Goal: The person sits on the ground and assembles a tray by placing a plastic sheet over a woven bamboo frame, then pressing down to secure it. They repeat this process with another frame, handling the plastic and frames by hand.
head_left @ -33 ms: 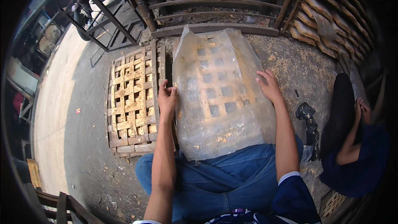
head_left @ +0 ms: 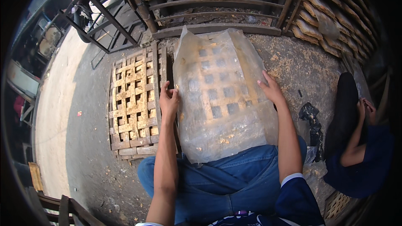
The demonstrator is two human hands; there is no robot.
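A cloudy, translucent plastic sheet (head_left: 209, 136) lies over a woven slatted panel, whose square gaps show faintly through it. The sheet's near end rests against my lap. At its left edge my left hand (head_left: 169, 102) is closed in a pinch, its index finger bent upward. My right hand (head_left: 273, 90) is at the right edge, thumb and index finger apart; its other fingers are partly hidden. Pale crumbs stick to the sheet near my lap. Just left of my left hand lies a second woven panel (head_left: 134, 96) in a wooden frame, dusted with yellowish crumbs.
A slatted wooden rack (head_left: 217, 4) stands beyond the sheet. Stacked pale-edged trays (head_left: 318, 21) rise at far right. Another person (head_left: 356, 155) sits close on my right, near a crumpled black plastic bag (head_left: 310, 115). A dark metal frame (head_left: 104, 12) stands at far left.
My right hand has shifted slightly, its fingers drawn closer together at the sheet's right edge. The left hand and the sheet look almost the same.
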